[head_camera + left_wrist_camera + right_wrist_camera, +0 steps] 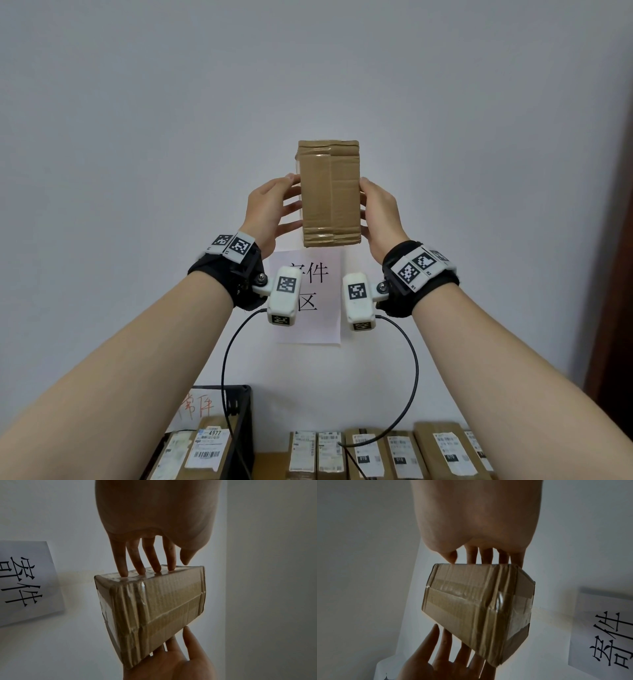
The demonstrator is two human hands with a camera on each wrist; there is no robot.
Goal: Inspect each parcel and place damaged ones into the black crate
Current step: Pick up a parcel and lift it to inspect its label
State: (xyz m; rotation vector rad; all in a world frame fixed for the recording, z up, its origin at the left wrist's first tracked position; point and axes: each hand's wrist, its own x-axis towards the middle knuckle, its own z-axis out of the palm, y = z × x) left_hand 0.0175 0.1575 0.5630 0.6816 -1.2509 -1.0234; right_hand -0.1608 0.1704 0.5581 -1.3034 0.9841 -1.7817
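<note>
- Fingers (155, 561) of the left hand (270, 209) lie straight and a little spread against one side of the taped cardboard parcel (330, 193); the thumb tip rests on the facing panel's edge.
- Right hand (380, 214) presses the opposite side with straight fingers, so the parcel sits squeezed between both palms.
- Parcel stands upright, raised in front of the pale wall (171, 120), above a paper sign (317, 308) with printed characters.
- Clear tape bands wrap both ends and run along the centre seam.
- Black crate (241, 425) sits low at the left with labelled parcels inside.
- Row of labelled parcels (387, 452) lies to its right.
</note>
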